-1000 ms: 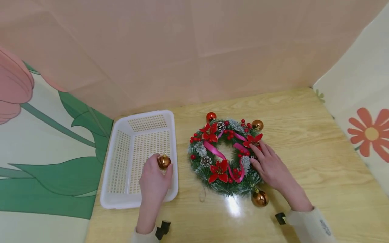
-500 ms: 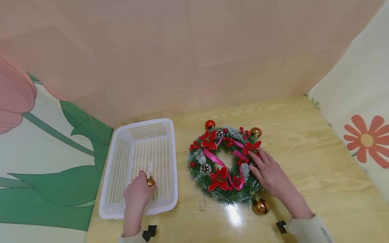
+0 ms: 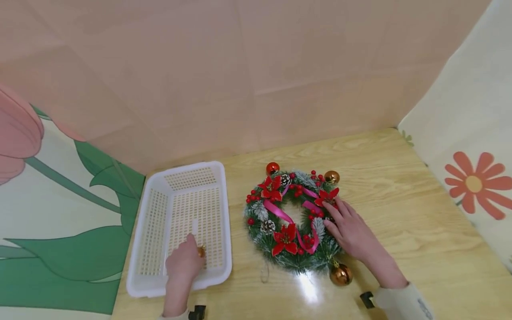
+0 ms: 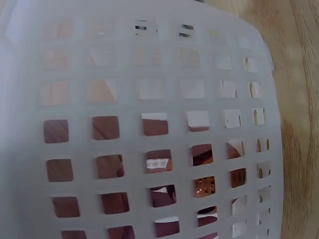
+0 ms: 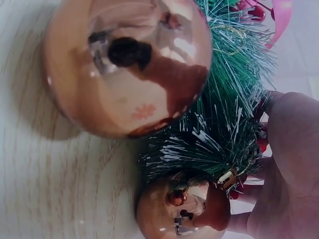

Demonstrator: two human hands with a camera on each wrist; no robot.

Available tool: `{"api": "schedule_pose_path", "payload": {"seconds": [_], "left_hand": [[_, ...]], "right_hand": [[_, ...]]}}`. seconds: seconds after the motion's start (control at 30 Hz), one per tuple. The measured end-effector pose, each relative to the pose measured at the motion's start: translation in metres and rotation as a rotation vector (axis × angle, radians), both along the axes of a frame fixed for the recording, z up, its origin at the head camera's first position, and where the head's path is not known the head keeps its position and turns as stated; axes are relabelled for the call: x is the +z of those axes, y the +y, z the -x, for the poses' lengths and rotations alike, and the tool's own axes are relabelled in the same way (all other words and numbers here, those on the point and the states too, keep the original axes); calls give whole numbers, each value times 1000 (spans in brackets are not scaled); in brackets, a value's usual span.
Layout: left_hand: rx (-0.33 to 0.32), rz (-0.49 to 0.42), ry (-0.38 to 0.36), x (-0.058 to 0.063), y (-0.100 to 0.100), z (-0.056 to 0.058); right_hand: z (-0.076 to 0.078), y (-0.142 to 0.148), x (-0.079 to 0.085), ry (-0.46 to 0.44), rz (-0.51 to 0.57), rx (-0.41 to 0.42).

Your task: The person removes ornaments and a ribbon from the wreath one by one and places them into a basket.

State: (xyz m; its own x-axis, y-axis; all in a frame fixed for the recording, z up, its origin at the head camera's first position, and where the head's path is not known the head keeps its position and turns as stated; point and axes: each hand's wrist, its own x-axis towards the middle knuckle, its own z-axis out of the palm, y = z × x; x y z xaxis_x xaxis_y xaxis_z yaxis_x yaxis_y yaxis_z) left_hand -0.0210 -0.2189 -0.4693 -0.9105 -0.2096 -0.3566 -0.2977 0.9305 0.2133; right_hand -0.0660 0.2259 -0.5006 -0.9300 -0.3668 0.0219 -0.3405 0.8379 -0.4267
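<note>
My left hand [image 3: 183, 261] reaches down inside the white plastic basket [image 3: 224, 213], fingers curled at a shiny copper Christmas ball [image 3: 201, 251]. The hand partly hides that ball. In the left wrist view the perforated basket wall [image 4: 129, 144] blocks most of the scene, and the copper ball [image 4: 205, 186] shows through its holes. My right hand [image 3: 352, 233] rests on the right side of a green Christmas wreath [image 3: 260, 242], fingers stretched over its red flower [image 3: 328, 197]. Two copper balls [image 5: 127, 74] by the wreath appear large in the right wrist view.
A red ball [image 3: 273, 168] sits at the wreath's back edge. Copper balls lie at its back right [image 3: 331, 177] and front right [image 3: 341, 274]. A thin loop of string [image 3: 265, 272] lies on the wooden table [image 3: 400, 191]. A curtain closes the back.
My left hand has lowered the copper ball from above the basket's right side down toward its floor. The right hand stays on the wreath. The head view has tilted slightly.
</note>
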Motion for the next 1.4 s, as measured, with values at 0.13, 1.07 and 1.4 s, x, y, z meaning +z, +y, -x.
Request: {"api": "schedule_pose_path", "payload": {"seconds": [0.13, 1.07, 1.4], "left_hand": [[-13, 14, 27, 3, 1, -1], [-814, 58, 381, 144, 36, 89], [-1026, 216, 503, 117, 90, 167]], "right_hand": [[0, 1, -1, 4, 6, -1], [1, 3, -3, 7, 11, -17], [3, 4, -3, -1, 22, -1]]}}
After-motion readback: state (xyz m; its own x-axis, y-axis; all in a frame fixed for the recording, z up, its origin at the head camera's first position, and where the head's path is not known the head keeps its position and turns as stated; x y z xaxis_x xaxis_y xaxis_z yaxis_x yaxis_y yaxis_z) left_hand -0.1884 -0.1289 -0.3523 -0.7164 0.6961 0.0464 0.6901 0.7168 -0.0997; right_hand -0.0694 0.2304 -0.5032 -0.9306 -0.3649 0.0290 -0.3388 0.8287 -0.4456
